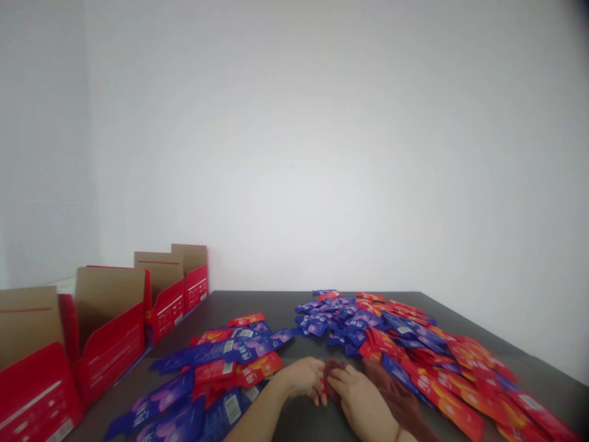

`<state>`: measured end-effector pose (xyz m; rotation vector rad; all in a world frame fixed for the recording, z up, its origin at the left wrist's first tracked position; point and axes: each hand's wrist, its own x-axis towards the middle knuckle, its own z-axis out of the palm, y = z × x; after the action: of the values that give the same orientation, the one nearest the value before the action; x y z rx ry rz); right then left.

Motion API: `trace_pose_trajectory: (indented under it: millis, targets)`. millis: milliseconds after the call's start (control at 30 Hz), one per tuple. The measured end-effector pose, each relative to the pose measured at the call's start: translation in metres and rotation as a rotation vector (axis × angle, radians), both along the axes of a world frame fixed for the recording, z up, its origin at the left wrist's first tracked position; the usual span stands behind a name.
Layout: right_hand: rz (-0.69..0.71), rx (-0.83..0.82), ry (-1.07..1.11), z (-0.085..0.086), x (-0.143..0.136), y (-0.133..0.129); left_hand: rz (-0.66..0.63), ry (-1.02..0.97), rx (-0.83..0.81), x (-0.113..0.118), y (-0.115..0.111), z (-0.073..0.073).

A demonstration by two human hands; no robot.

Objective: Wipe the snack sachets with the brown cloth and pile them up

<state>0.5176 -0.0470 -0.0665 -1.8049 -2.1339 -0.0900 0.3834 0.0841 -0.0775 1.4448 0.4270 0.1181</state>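
Observation:
Low in the middle of the head view, my two hands meet over the dark table. My left hand [306, 379] is closed, fingers curled, and a sliver of a red packet [324, 387] shows at its fingertips; most of that packet is hidden. Bunched under the fingers of my right hand [361, 399] is a brown cloth [391, 393], pressed up against the red sliver. The rest of the cloth trails to the right, beside and under my right forearm.
Blue and red packets [248, 348] lie overlapping on the left. A larger heap of blue packets [363, 320] and red packets [442, 393] spreads from the back to the right. Several open red cartons [113, 350] line the left side of the table [257, 299]. A white wall stands behind.

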Motion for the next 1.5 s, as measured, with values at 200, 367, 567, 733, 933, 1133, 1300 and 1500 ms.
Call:
trace_pose_trajectory:
  millis: [200, 367, 567, 733, 933, 1133, 1300, 1500]
  targets:
    - [-0.016, -0.059, -0.125, -0.003, 0.014, -0.027, 0.063, 0.018, -0.036, 0.005, 0.006, -0.012]
    - [-0.326, -0.093, -0.238, -0.01, 0.044, -0.037, 0.1, 0.035, -0.077, 0.008, 0.013, -0.019]
    - [-0.188, -0.087, -0.233, 0.003, 0.015, -0.02, 0.087, 0.039, -0.046, 0.006, 0.01, -0.015]
    - [-0.023, -0.048, -0.22, -0.006, 0.004, -0.022, 0.093, 0.028, -0.025, 0.004, 0.005, -0.012]
    - [-0.151, -0.053, -0.233, -0.02, 0.039, -0.042, 0.099, 0.033, -0.063, 0.004, 0.006, -0.009]
    - [-0.258, -0.028, -0.226, 0.006, 0.021, -0.029, 0.095, 0.044, -0.042, 0.004, 0.007, -0.01]
    - [0.062, -0.016, -0.127, 0.007, -0.003, -0.018, 0.03, 0.015, -0.019, 0.001, 0.004, -0.005]
    - [0.001, -0.069, -0.197, -0.01, 0.024, -0.046, 0.068, 0.042, -0.023, 0.003, 0.006, -0.009]
